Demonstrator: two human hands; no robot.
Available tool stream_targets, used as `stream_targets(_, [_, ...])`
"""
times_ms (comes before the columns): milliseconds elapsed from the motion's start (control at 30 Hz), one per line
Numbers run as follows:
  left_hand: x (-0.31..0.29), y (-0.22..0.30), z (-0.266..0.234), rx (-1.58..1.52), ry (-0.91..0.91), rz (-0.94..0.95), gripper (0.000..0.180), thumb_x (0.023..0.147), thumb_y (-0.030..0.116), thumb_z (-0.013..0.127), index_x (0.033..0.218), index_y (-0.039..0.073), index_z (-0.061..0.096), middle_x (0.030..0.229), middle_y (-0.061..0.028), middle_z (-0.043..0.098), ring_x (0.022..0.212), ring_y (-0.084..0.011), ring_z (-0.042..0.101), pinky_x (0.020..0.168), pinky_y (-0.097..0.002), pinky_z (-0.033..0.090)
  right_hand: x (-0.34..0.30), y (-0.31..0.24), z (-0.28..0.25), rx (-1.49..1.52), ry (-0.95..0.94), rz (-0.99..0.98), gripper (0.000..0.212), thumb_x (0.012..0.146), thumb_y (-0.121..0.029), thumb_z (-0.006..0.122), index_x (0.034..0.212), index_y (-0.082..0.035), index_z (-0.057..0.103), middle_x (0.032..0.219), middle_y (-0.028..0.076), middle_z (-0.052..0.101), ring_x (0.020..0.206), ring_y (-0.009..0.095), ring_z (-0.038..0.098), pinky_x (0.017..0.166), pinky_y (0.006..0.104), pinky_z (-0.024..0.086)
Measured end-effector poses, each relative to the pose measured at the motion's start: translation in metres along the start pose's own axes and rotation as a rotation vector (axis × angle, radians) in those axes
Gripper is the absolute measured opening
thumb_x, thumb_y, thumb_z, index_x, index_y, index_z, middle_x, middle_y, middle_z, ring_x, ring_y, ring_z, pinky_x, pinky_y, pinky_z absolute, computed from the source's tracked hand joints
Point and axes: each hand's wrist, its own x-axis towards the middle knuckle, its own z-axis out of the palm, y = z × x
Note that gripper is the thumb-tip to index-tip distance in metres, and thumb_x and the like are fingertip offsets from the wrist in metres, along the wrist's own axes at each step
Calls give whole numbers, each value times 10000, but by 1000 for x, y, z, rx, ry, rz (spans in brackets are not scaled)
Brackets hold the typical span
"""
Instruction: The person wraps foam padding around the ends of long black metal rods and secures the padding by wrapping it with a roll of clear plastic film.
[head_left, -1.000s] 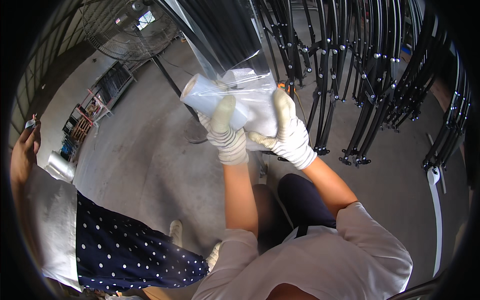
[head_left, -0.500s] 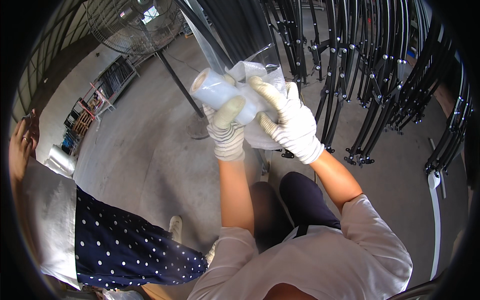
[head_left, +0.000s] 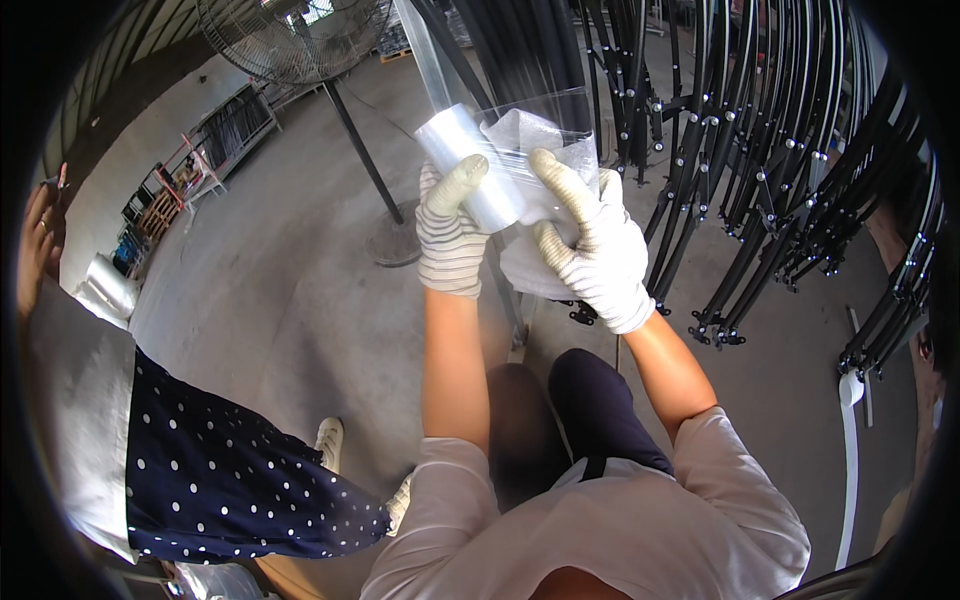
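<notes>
My left hand (head_left: 450,230), in a white knitted glove, is closed round a roll of clear plastic film (head_left: 497,195), thumb across its front. Film stretches from the roll toward my right hand (head_left: 602,255), gloved alike. That hand wraps round a white padded wrapping (head_left: 530,268), its thumb and forefinger apart in front and its other fingers partly hidden. A loose, see-through flap of film (head_left: 560,120) stands up above the wrapping. Just behind it hang long black tubes (head_left: 530,50) in a bundle; how they meet the wrapping is hidden.
Rows of black metal frames (head_left: 740,170) hang at the right. A pedestal fan (head_left: 300,40) stands far left. Another person in a dotted navy skirt (head_left: 220,460) is close at my left. White tape (head_left: 850,470) trails from a roll at the right.
The film roll has turned in my left hand, so its cardboard core no longer shows. Film now looks tighter between my hands. The whole view has shifted slightly.
</notes>
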Motion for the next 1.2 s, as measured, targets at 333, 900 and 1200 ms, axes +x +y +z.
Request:
stream_targets(333, [-11,20,-7,253,85,5,348,702,151,638,989,18,493,851,-84,564,783,-177,576,719,-308,492,-1,-8,-1,52,16,24,577,650,-18,608,1187,-206,509,937,78,484,778,207,530,668,275,454])
stream_targets(900, [91,-42,-51,-27,-422,-213,488,803,281,573,1188,38,398,924,-143,543,783,-227,575,649,-310,510,-6,-34,-10,87,10,-8,471,651,-99,609,1106,-205,554,905,78,489,614,239,559,532,312,475])
stream_targets(1200, [74,-47,34,-378,-567,-520,394,862,353,433,1031,7,515,766,-193,577,715,-287,601,624,-363,522,-6,-8,-1,171,103,-31,397,695,-251,642,1085,-198,589,948,130,506,753,286,565,640,328,473])
